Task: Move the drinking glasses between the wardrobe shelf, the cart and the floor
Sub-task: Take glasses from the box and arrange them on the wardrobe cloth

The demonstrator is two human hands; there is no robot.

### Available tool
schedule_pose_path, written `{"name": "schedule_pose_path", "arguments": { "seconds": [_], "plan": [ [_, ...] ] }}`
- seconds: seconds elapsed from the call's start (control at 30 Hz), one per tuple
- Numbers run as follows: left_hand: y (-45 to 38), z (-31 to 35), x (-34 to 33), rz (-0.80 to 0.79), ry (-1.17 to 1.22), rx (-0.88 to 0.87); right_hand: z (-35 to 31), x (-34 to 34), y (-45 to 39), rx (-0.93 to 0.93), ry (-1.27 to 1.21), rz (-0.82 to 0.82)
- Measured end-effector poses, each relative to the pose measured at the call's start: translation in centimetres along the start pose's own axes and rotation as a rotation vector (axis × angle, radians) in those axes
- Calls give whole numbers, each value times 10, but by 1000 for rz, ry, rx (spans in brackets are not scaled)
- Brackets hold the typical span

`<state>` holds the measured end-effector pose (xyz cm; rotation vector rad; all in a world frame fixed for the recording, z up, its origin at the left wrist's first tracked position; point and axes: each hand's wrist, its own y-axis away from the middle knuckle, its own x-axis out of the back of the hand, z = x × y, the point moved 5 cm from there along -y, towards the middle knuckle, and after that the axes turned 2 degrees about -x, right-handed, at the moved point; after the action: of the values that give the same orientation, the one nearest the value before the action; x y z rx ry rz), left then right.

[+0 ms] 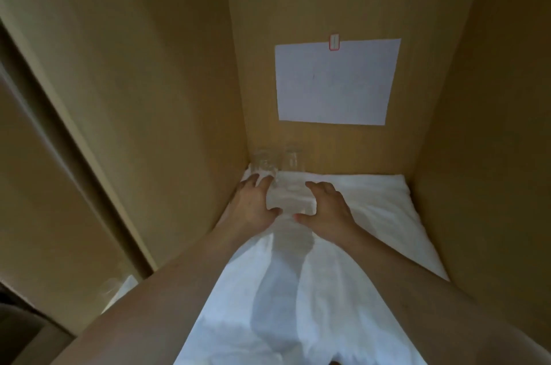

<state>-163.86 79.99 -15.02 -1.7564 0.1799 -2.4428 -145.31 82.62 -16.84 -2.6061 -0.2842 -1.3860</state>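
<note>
Both hands reach deep into the wardrobe compartment. The left hand [253, 203] has its fingers curled around the base of a clear drinking glass [264, 165] in the back left corner, thumb stretched out toward the middle. The right hand [325, 205] lies with fingers bent downward on the cloth; between the two hands there seems to be another transparent glass [293, 203], but whether the right grip is closed on it or only beside it cannot be told. A second upright glass [293, 160] stands against the back wall, just beside the first. The shelf is covered with a white, softly wrinkled cloth [372, 209]. The walls are smooth, light brown wood panels [179, 96]. A white rectangular sheet of paper [337, 81] hangs on the back panel under a small red-edged clip [334, 42].
</note>
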Motion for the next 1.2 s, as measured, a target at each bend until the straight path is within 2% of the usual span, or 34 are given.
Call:
{"name": "schedule_pose_path", "arguments": {
  "seconds": [0.47,0.7,1.0,1.2],
  "plan": [
    [104,-19,-42,-106,-10,26,5,-65,81,-41,34,-133],
    [128,-47,-37,-102,2,-34,-17,-81,110,-65,72,-77],
    [198,-106,-22,-137,41,-203,-88,-127,166,-153,150,-44],
    [253,-167,-3,-156,49,-208,-146,-174,205,-183,180,-62]
  ]
}}
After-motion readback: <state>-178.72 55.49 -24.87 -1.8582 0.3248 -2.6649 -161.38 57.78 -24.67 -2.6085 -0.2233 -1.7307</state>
